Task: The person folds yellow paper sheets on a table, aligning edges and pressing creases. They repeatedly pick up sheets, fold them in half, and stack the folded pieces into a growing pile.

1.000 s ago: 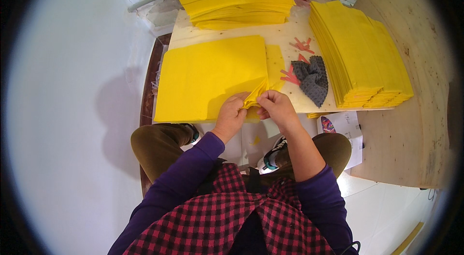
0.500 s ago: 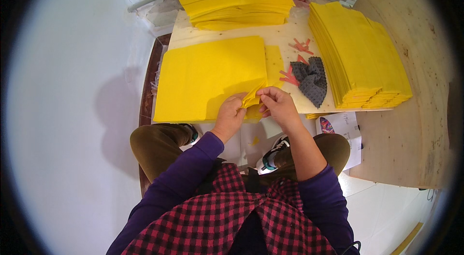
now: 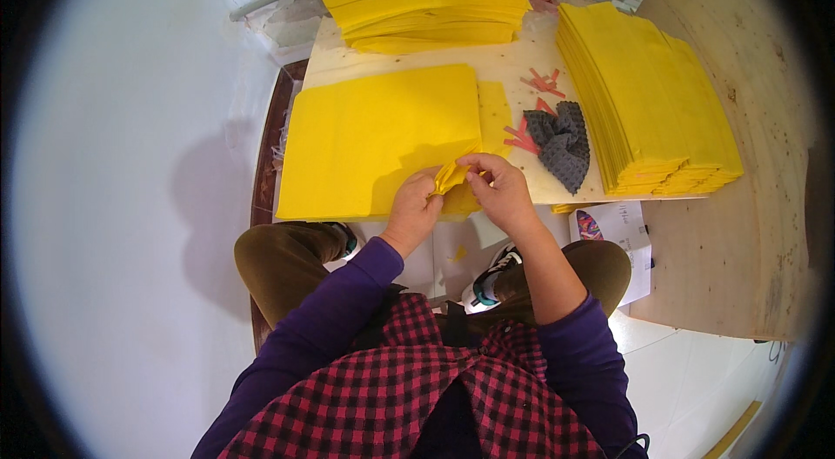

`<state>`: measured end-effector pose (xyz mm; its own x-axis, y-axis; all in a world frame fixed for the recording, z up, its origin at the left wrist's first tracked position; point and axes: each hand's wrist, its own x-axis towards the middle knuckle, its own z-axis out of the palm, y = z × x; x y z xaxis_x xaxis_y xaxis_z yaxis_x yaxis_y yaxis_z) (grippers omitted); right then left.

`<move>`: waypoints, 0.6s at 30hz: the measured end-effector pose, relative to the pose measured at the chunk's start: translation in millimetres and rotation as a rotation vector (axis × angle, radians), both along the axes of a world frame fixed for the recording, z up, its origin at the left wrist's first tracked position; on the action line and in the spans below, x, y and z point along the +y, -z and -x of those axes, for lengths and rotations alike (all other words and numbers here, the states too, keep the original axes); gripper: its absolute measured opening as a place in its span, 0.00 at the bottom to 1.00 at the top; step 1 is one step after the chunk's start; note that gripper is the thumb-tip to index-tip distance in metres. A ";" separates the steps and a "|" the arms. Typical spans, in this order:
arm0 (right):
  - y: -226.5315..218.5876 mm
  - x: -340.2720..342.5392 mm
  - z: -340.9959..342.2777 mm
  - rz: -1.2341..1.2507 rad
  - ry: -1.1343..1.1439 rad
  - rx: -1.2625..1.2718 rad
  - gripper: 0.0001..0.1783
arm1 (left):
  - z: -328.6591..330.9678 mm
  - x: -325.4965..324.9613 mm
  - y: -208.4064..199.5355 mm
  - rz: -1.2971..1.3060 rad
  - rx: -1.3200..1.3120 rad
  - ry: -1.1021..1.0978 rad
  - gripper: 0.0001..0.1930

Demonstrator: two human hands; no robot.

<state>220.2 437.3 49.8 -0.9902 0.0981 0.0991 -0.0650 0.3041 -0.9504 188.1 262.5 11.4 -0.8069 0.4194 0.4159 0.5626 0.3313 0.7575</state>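
A flat pile of yellow fabric-like sheets point(image 3: 374, 120) lies in front of me on the wooden table. Its near right corner is bent up between my hands. My left hand point(image 3: 415, 209) is closed on the raised sheet corners, thumb on top. Close beside it, my right hand point(image 3: 502, 191) pinches at the edges of the same corners with thumb and forefinger. How many sheets each hand holds is too small to tell. Another yellow piece point(image 3: 494, 111) shows flat beneath the pile's right side.
A tall yellow stack point(image 3: 422, 3) stands at the back, and another point(image 3: 644, 103) at the right. Between them lie red strips point(image 3: 544, 83) and a crumpled dark grey cloth point(image 3: 561, 146). A white box point(image 3: 622, 242) sits below the table's right edge, against a wooden panel point(image 3: 722, 259).
My right hand has shifted slightly up and left along the raised corners, whose edges now look more fanned. My left hand stays almost where it was.
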 end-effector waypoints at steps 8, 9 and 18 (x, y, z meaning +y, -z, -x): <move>-7.8 -0.1 -1.8 -0.092 -0.007 0.035 0.13 | 0.3 -0.3 -0.4 -0.012 -0.022 0.015 0.11; -8.0 -0.7 -2.0 -0.079 0.000 0.038 0.13 | 0.6 -0.7 0.1 -0.003 -0.028 0.012 0.10; -6.8 -0.1 -4.6 -0.058 0.015 0.034 0.11 | 0.0 -0.5 1.6 0.001 -0.016 -0.006 0.07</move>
<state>224.9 437.1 56.5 -0.9847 0.1061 0.1383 -0.0916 0.3600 -0.9284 188.1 262.1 9.8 -0.8162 0.4146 0.4025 0.5482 0.3351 0.7663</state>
